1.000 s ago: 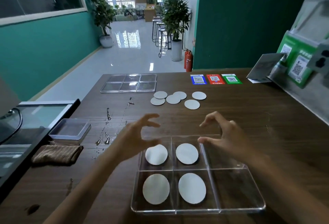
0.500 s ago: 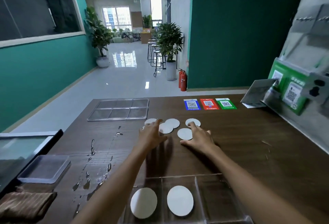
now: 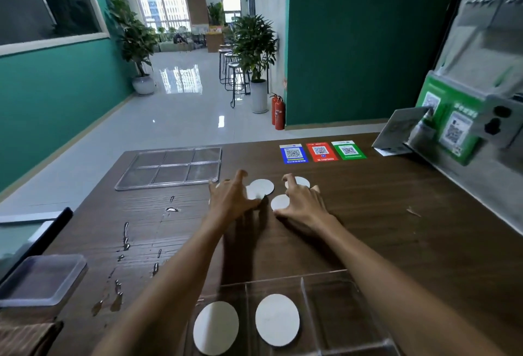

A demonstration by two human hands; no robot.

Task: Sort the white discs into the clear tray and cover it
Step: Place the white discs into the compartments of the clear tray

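Observation:
Several loose white discs lie mid-table: one between my hands, one by my right thumb, one under my right fingertips. My left hand rests with spread fingers on the left discs and hides some of them. My right hand arches over the right two discs, fingertips touching them. No disc is lifted. The clear tray sits at the near edge, cut off by the frame, with two discs in its visible compartments. Its clear lid lies flat at the far left.
Water drops streak the brown table on the left. A small plastic box and a folded cloth sit at the near left. Three QR cards lie at the far edge. A green sign stand lines the right wall.
Both hands left the tray and reached forward onto the loose discs. The view tilted up, so the tray dropped to the bottom edge. My fingers have curled more over the discs.

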